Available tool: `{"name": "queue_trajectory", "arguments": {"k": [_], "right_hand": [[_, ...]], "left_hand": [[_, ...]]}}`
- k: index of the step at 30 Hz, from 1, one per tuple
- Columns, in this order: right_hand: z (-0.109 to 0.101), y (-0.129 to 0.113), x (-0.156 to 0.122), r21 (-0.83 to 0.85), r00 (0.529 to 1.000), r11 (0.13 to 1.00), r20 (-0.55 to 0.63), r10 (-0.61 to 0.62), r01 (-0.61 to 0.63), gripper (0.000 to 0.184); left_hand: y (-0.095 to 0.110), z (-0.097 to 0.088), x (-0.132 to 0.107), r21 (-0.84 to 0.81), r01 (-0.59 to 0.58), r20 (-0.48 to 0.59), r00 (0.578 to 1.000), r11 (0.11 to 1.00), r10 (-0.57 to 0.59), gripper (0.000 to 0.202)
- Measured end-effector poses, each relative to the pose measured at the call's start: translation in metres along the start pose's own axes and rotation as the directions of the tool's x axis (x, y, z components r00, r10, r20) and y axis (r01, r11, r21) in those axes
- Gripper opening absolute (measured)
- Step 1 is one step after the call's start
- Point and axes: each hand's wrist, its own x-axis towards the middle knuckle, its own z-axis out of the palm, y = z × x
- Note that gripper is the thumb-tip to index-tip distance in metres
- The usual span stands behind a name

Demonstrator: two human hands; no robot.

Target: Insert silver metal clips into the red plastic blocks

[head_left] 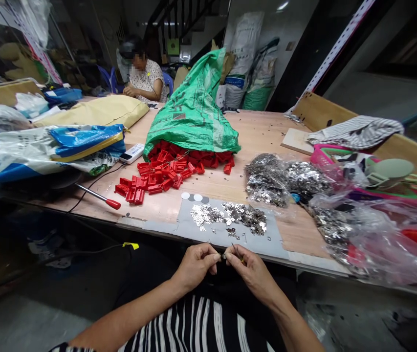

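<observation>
My left hand (198,265) and my right hand (251,270) meet just in front of the table edge, above my lap. Thumb and fingers are pinched on both. A tiny dark and shiny metal piece (224,256) shows at the right fingertips; whatever the left fingertips grip is too small to make out. Beyond them lies a grey mat (189,232) with a pile of bright small metal plates (206,215) on its left part and a darker pile of small metal pieces (250,218) on its right.
Red plastic housings (164,176) spill from a green woven sack (193,112). Plastic bags of metal parts (267,176) and a pink basket (320,156) stand right. A red-handled lever (111,203) juts out left, near a white device (132,153). Another person (145,76) sits across the table.
</observation>
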Motion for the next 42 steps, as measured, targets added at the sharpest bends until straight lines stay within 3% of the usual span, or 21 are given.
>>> {"name": "queue_trajectory", "arguments": {"k": [6,14,18,23,27,30,34,38,42], "right_hand": [[-0.006,-0.008,0.016,-0.227,0.975,0.971,-0.221,0.026,-0.077,0.029],[-0.024,-0.007,0.031,-0.475,0.932,0.868,-0.361,-0.039,-0.148,0.023],[-0.033,-0.001,0.038,-0.565,0.945,0.823,-0.300,-0.132,-0.065,0.017],[-0.031,-0.002,0.047,-0.610,0.967,0.790,-0.232,-0.107,-0.059,0.014],[-0.035,-0.002,0.047,-0.571,0.954,0.818,-0.273,-0.119,-0.061,0.016],[-0.042,0.002,0.040,-0.543,0.934,0.834,-0.340,-0.112,-0.098,0.017],[-0.048,0.009,0.029,-0.577,0.906,0.804,-0.402,-0.130,-0.141,0.017],[-0.044,0.015,0.025,-0.627,0.891,0.766,-0.419,-0.176,-0.144,0.015],[-0.036,0.017,0.023,-0.685,0.877,0.717,-0.415,-0.241,-0.127,0.014]], "left_hand": [[0.003,-0.009,0.003,-0.041,0.022,-0.065,0.998,0.999,-0.025,0.026],[-0.004,-0.012,0.004,-0.061,0.038,-0.057,0.998,0.997,-0.041,0.028],[-0.007,-0.010,0.005,-0.063,0.042,-0.048,0.998,0.997,-0.045,0.027],[-0.009,0.002,0.007,-0.009,0.013,0.030,0.999,1.000,-0.012,0.023],[-0.013,0.004,0.012,-0.067,0.105,0.103,0.990,0.992,-0.098,0.028],[-0.021,-0.008,0.015,-0.061,0.168,0.073,0.984,0.984,-0.163,0.030],[-0.038,-0.040,0.009,0.000,0.239,-0.020,0.971,0.971,-0.239,0.029],[-0.057,-0.073,-0.006,0.003,0.304,-0.130,0.945,0.953,-0.301,0.030],[-0.069,-0.088,-0.017,-0.016,0.306,-0.189,0.934,0.952,-0.303,0.035]]}}
